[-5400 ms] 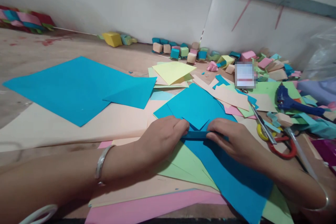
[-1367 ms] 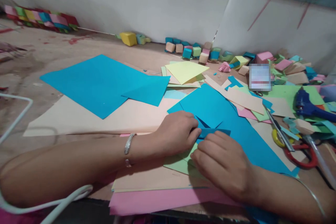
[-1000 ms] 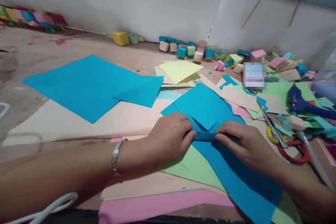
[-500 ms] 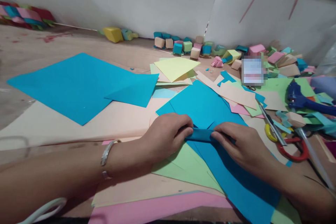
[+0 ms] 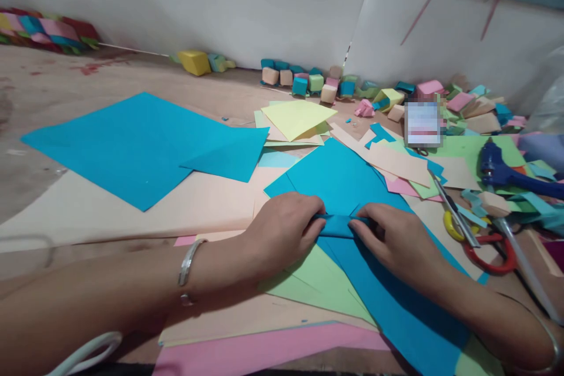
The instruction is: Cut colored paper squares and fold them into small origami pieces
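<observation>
Holds a folded blue strip [image 5: 337, 227] crosswise between two pinching hands, over the near part of a blue sheet [image 5: 343, 173].

Shows tabletop [image 5: 57, 88] far left of the blue sheet, then loose blue paper [image 5: 127, 150] lying flat and closer to it, giving wider room on that side; pinches the strip's left part between left thumb and fingers, with left hand [image 5: 288, 229] at the sheet's near left edge; runs the long axis side to side, fingertips to fingertips, equally near both hands, baring only a short middle stretch; pinches the right part between right thumb and fingers, with right hand [image 5: 399, 241] over the sheet's near right part; meets a red scissor handle [image 5: 512, 255] and glue gun [image 5: 490, 164] right of the sheet, so tighter there.
</observation>
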Demonstrator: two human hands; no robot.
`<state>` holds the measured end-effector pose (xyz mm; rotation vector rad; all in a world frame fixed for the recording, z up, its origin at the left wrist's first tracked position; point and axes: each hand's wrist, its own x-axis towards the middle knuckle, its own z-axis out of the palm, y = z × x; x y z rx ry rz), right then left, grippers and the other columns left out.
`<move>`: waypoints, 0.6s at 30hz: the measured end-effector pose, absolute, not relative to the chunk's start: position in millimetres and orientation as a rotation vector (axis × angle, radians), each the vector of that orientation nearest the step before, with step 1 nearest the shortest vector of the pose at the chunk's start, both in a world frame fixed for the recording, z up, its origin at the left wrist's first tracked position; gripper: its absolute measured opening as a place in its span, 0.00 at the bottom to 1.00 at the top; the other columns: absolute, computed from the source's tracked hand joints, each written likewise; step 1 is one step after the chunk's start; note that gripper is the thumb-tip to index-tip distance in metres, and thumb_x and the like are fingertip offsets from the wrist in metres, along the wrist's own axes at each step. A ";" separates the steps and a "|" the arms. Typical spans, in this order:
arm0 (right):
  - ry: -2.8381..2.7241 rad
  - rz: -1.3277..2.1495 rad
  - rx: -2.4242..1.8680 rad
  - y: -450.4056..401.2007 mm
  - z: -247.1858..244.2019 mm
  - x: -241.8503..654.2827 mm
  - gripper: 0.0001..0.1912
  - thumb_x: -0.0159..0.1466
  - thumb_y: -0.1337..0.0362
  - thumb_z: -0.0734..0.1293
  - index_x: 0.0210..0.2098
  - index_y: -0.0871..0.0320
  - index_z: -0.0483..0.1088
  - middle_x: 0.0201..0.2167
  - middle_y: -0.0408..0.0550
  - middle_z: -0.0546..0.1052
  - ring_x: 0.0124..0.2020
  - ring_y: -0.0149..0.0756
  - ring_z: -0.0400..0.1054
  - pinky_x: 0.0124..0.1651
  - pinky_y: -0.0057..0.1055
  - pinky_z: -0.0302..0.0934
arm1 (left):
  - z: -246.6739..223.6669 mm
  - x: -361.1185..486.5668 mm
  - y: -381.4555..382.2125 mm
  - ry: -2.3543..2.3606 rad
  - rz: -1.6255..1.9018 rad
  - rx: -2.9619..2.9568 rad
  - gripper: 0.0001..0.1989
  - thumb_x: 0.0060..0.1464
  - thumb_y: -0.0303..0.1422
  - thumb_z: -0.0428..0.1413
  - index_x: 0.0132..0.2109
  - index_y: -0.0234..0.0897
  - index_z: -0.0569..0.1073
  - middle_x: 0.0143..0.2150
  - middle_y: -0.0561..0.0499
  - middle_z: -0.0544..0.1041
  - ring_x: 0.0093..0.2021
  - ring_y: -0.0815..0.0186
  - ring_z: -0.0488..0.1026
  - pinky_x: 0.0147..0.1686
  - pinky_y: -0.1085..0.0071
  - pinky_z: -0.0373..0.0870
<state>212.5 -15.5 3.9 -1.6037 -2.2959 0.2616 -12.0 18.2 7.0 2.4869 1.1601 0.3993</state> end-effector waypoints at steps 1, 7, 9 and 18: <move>-2.301 0.237 -1.601 -15.8 2.6 212.5 0.10 0.67 0.60 0.64 0.31 0.57 0.68 0.25 0.44 0.72 0.25 0.35 0.64 0.29 0.30 0.51 | 6.5 -12.1 18.3 1.159 0.403 2.495 0.08 0.62 0.34 0.52 0.39 0.36 0.74 0.33 0.49 0.76 0.32 0.63 0.69 0.30 0.68 0.59; -2.332 0.067 -1.614 -18.3 -4.9 212.6 0.10 0.67 0.58 0.64 0.31 0.56 0.66 0.25 0.43 0.70 0.24 0.35 0.64 0.27 0.31 0.51 | 1.7 -13.8 18.5 1.127 0.413 2.503 0.09 0.63 0.35 0.51 0.40 0.36 0.73 0.36 0.48 0.76 0.36 0.59 0.70 0.34 0.65 0.63; -2.333 0.005 -1.642 -18.5 -5.6 212.7 0.10 0.66 0.57 0.65 0.31 0.56 0.66 0.25 0.44 0.70 0.25 0.36 0.65 0.26 0.31 0.51 | 1.7 -14.0 18.7 1.125 0.426 2.513 0.08 0.63 0.35 0.52 0.41 0.36 0.72 0.37 0.47 0.75 0.38 0.59 0.70 0.35 0.64 0.64; -2.446 -0.117 -1.384 -4.7 -3.6 219.1 0.22 0.65 0.62 0.66 0.57 0.63 0.64 0.51 0.60 0.73 0.51 0.52 0.66 0.51 0.46 0.62 | 2.2 -14.7 18.1 1.131 0.505 2.508 0.19 0.61 0.33 0.53 0.58 0.31 0.68 0.54 0.39 0.68 0.51 0.52 0.67 0.47 0.56 0.68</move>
